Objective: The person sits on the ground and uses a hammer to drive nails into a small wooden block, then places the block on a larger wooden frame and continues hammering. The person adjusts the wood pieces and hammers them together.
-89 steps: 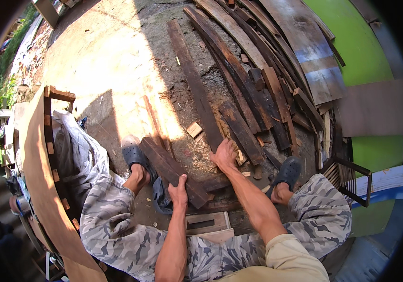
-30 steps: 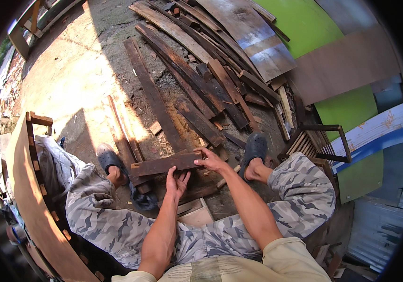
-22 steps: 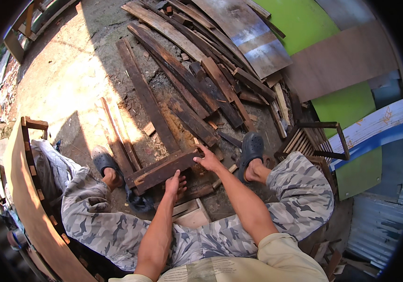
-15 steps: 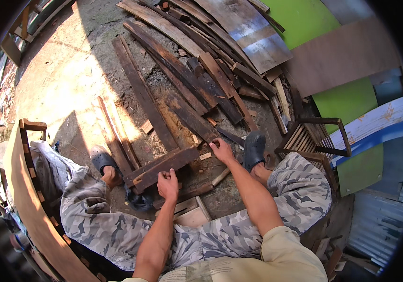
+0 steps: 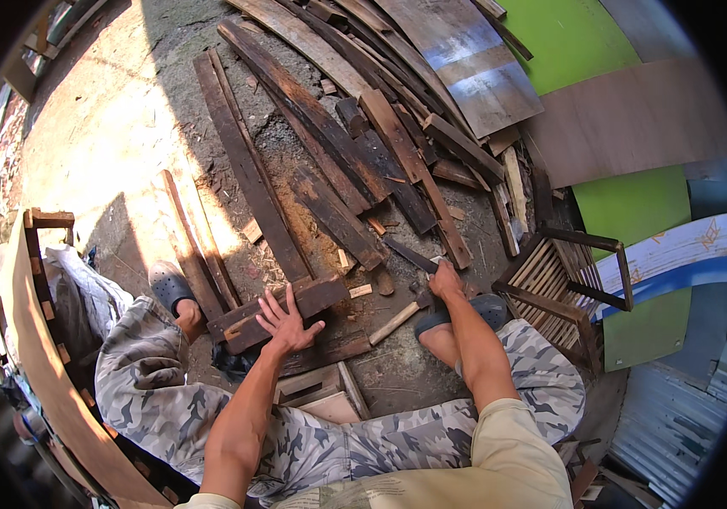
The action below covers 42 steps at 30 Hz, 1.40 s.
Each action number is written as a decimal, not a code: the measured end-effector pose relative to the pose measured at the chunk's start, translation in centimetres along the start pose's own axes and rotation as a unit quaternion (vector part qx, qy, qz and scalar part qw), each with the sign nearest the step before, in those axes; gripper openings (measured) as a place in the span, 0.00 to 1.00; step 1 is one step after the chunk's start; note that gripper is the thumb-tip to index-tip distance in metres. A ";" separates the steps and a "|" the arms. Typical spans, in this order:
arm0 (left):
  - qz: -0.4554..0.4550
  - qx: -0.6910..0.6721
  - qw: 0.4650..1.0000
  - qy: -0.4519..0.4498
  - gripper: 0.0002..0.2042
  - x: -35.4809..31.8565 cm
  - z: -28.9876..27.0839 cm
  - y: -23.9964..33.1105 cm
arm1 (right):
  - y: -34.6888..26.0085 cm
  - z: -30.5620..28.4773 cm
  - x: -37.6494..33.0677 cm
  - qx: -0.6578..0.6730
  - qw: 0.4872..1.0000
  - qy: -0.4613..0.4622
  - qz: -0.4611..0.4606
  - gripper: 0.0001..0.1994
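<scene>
Head-worn fisheye view, close above the lap (image 5: 380, 445), facing down at the ground (image 5: 402, 365)

The concrete floor (image 5: 83, 140) is partly sunlit at left. Long dark planks (image 5: 249, 165) are spread across its far middle. Sawdust (image 5: 306, 206) is scattered between them.

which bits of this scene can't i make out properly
All in the head view:
Grip end of the dark-bladed tool: covered by the right hand.
Its cutting edge: too small to tell whether toothed.
Part of the dark beam: under the left hand.
Near end of the pale wooden frame: behind camouflage trousers.
</scene>
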State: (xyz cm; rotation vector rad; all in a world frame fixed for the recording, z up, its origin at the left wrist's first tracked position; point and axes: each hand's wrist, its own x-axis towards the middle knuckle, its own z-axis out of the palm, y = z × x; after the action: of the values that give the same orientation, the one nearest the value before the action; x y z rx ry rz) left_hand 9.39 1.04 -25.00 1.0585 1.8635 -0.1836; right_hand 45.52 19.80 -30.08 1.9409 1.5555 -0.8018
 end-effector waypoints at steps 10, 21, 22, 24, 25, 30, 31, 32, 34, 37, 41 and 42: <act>-0.010 -0.003 0.999 -0.032 0.61 -0.3 -0.4 -0.2 | 1.2 0.5 0.0 0.026 0.998 0.060 0.008 0.28; -0.025 -0.007 0.997 -0.074 0.60 -0.9 -2.4 1.3 | 4.4 -2.3 0.9 0.051 0.957 0.273 -0.087 0.15; -0.027 -0.008 0.996 -0.079 0.60 -1.0 -2.4 1.3 | 4.8 -3.2 0.7 0.066 0.949 0.292 -0.101 0.15; -0.019 -0.007 0.998 -0.063 0.61 -0.9 -2.2 1.0 | 4.7 -4.9 0.4 0.096 0.926 0.343 -0.127 0.15; -0.013 -0.006 0.998 -0.055 0.62 -0.8 -2.1 0.8 | 4.3 -5.9 0.4 0.103 0.913 0.362 -0.154 0.15; -0.024 -0.008 0.997 -0.067 0.60 -0.8 -2.2 0.9 | -0.1 -13.5 -2.6 0.119 0.870 0.397 -0.268 0.13; -0.020 -0.007 0.997 -0.068 0.60 -0.7 -2.1 1.1 | -0.7 -15.2 -3.6 0.113 0.869 0.386 -0.288 0.13; -0.019 -0.005 0.998 -0.065 0.61 -0.6 -2.1 1.3 | -1.4 -16.7 -4.3 0.111 0.868 0.393 -0.282 0.14; -0.023 0.003 0.998 -0.062 0.61 -0.4 -2.1 1.7 | -3.7 -19.8 -7.4 0.128 0.865 0.392 -0.284 0.15; -0.015 0.013 0.999 -0.037 0.63 0.0 -1.5 0.7 | -7.5 -21.0 -11.0 0.175 0.855 0.384 -0.301 0.17; 0.002 0.014 1.000 -0.008 0.63 0.1 -0.9 0.9 | -10.2 -16.5 -14.6 0.224 0.861 0.366 -0.272 0.15; 0.009 0.011 1.000 0.005 0.62 0.4 -0.6 0.2 | -11.2 -14.4 -15.1 0.222 0.876 0.345 -0.256 0.15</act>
State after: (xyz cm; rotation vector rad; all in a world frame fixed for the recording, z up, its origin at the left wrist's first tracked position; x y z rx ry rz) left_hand 9.08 1.73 -24.88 1.0919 1.8636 -0.1894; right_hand 33.86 22.25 -9.64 2.3253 2.5799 -0.7491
